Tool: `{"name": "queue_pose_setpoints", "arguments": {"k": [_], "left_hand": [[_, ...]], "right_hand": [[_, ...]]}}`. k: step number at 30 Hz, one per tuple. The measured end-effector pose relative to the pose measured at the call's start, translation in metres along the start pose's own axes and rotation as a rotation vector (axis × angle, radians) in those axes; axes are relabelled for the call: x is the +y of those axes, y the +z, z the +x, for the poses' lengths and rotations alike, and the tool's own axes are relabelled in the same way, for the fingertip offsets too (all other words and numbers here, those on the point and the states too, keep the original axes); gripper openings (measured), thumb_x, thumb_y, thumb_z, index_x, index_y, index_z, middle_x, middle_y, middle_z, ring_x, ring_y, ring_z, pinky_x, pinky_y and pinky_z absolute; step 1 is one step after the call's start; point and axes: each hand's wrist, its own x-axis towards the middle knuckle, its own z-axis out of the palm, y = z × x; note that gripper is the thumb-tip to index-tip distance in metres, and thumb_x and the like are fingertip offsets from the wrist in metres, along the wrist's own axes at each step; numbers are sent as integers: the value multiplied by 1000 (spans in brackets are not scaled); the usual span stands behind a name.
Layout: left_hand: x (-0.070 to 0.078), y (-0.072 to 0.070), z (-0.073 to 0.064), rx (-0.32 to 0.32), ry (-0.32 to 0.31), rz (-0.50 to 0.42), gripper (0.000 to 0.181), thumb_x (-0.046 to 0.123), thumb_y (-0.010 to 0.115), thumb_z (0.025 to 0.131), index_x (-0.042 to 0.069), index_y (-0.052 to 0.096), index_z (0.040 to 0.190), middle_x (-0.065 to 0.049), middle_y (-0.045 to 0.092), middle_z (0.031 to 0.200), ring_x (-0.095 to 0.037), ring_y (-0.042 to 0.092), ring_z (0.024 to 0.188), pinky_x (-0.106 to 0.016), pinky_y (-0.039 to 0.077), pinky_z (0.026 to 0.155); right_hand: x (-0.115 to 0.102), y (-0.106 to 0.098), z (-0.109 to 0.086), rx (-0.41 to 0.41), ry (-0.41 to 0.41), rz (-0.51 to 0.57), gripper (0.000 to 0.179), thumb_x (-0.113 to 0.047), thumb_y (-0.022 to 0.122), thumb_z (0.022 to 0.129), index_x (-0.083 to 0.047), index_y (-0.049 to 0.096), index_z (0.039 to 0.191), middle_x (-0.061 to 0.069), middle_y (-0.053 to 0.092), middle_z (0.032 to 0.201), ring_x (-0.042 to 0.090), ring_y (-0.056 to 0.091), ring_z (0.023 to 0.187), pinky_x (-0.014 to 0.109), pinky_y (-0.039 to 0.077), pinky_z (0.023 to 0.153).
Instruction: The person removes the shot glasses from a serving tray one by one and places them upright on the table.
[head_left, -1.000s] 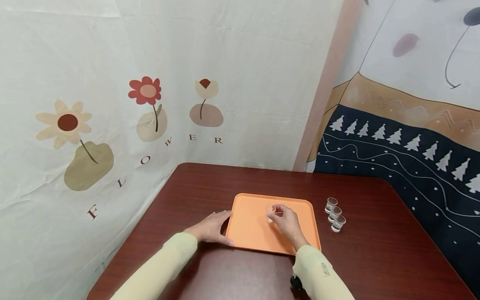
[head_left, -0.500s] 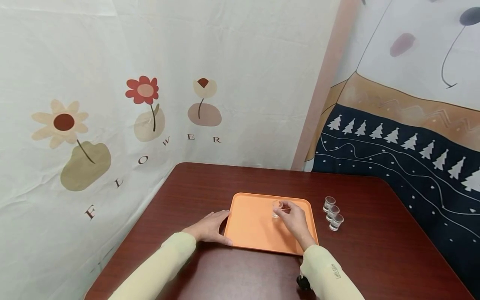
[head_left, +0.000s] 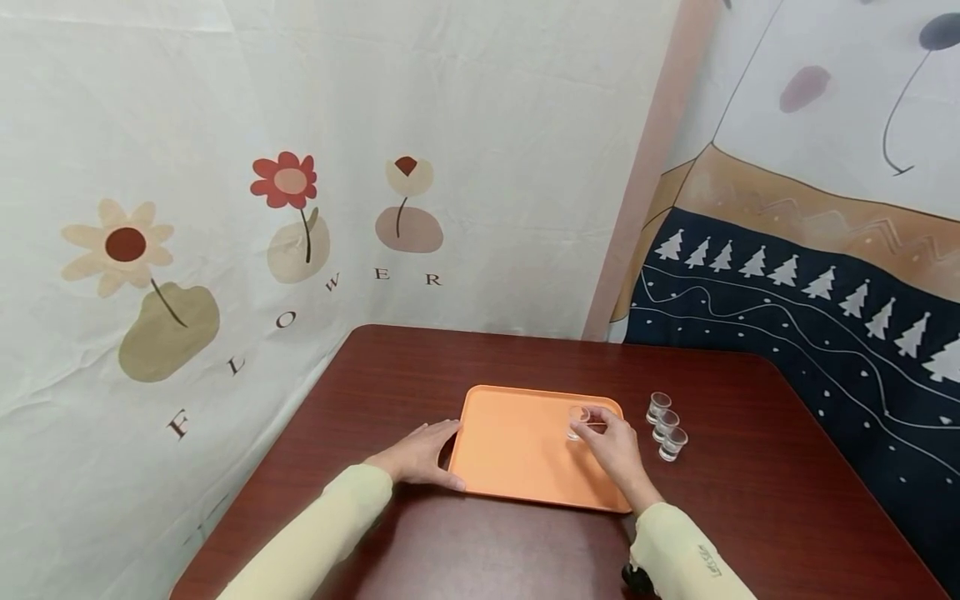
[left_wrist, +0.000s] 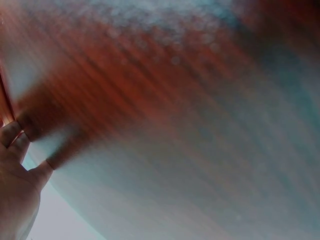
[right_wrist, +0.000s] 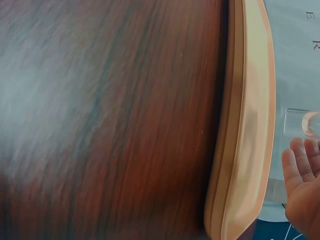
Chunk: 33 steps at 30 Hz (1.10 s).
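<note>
My right hand (head_left: 621, 457) pinches a small clear shot glass (head_left: 576, 423) between thumb and fingers, over the right part of the orange tray (head_left: 510, 450). In the right wrist view the glass (right_wrist: 297, 122) shows at the right edge, beside the fingertips of the hand (right_wrist: 307, 187). My left hand (head_left: 417, 455) lies at the tray's left side, fingers extended along the edge and thumb by the front left corner. Its fingers (left_wrist: 20, 145) appear at the far left of the left wrist view, against the reddish tabletop.
Three more clear shot glasses, a back one (head_left: 658, 407), a middle one (head_left: 665, 426) and a front one (head_left: 672, 445), stand in a slanted row right of the tray. The dark red table (head_left: 420, 367) meets a flower-printed wall cloth (head_left: 510, 208) behind.
My right hand has carried the shot glass rightward across the tray. The left hand stays at the tray's left edge. The three other glasses stand where they were.
</note>
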Motion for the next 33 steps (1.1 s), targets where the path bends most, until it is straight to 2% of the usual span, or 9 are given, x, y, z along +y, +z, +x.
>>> {"name": "queue_pose_setpoints", "arguments": {"k": [7,14,20,27,33], "left_hand": [[1,0,-1,-8,-13,4,115,71,75,71,3,33,154,-17,37,155,-30,32,144,-53,22,117],[2,-1,0,-14,-16,9,115,71,75,71,4,33,154,-16,37,155,-29,32,144,-53,21,117],[2,-1,0,-14,-12,13,115,72,74,71,3,33,154,-16,37,155,-30,32,144,-53,21,117],[2,-1,-2,-6,-6,2,115,72,74,71,3,34,153,-16,38,155,-30,32,144,-53,22,117],[2,-1,-2,-14,-18,7,116,72,74,71,4,33,154,-16,37,155,-29,32,144,-52,21,117]], "right_hand": [[8,-15,-4,27,-11,22,35,-21,79,85,-1,70,113,10,71,98,20,67,91,22,51,71],[15,-37,-9,60,20,59,34,-16,79,85,3,68,111,12,70,96,10,63,83,17,49,67],[23,-58,-15,102,36,-14,38,-24,81,84,-1,69,111,10,71,95,6,63,81,15,48,67],[29,-72,-22,139,53,-71,44,-32,82,83,-3,70,113,13,72,103,14,64,91,15,46,70],[31,-80,-27,131,76,-96,47,-35,81,83,-3,70,116,14,73,103,18,68,91,15,46,70]]}}
